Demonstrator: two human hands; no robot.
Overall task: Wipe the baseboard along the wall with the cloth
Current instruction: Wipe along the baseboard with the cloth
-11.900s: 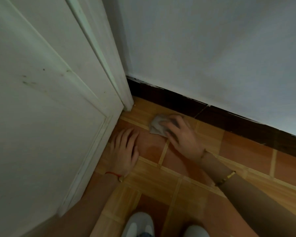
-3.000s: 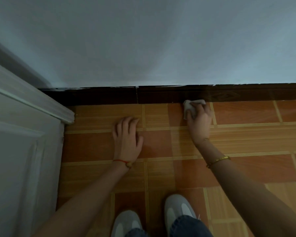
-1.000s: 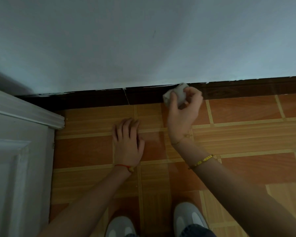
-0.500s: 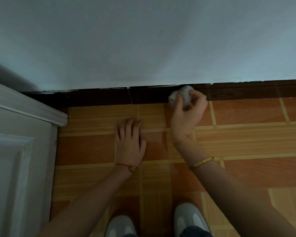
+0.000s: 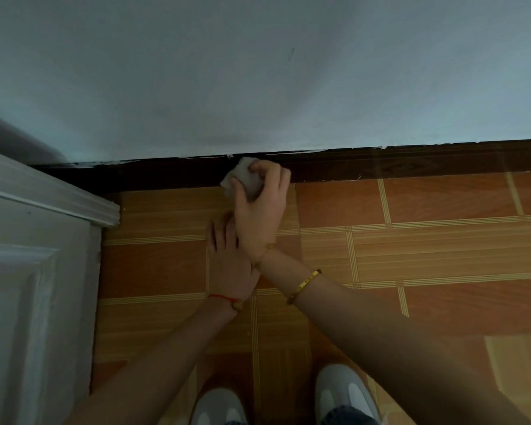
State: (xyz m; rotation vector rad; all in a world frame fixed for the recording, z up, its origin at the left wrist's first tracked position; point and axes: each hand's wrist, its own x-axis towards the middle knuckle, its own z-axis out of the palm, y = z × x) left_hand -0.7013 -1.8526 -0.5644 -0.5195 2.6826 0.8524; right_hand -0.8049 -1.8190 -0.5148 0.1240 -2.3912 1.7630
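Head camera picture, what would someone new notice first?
The right hand pressing a crumpled pale cloth against the dark baseboard under the pale wall. The left hand lies flat on the orange tiled floor, partly under the right wrist; a white door stands at left.

Head camera, looking steeply down at the foot of a wall

The single wide-angle view sits above the floor (image 5: 442, 256), facing forward and down; the wall (image 5: 258, 72) fills the upper half, the baseboard (image 5: 411, 164) crosses mid-frame, a door (image 5: 28, 286) edges the left, and both forearms and shoes (image 5: 341, 394) enter from below, close to the lens.
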